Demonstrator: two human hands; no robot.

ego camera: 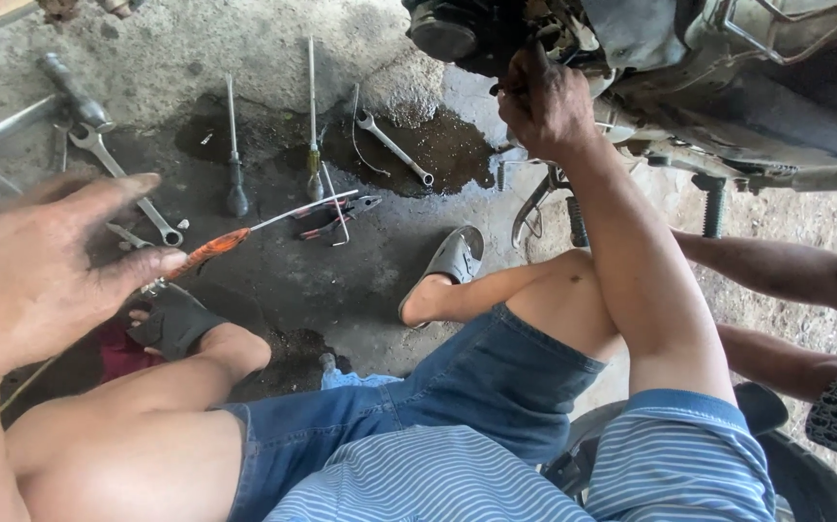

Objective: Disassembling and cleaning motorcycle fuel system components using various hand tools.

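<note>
Motorbike: fills the top right, its underside and engine parts over the concrete floor.
Floor: grey and cracked, with a dark oily patch below the engine.
Person: seated on the floor in blue denim shorts and a striped shirt, knees bent, a grey sandal on one foot.
Co-worker: two forearms come in from the right edge, near the bike.
Right hand: raised to the engine – fingers pressed into the dark parts there; whether the grip closes on anything cannot be told.
Left hand: spread, grip released, palm down, hovering over the tools – nearest to the orange-handled screwdriver, whose handle lies just by the fingertips.
Tools on the floor: a combination spanner, two upright-lying screwdrivers, red-handled pliers and a smaller spanner on the oily patch.
</note>
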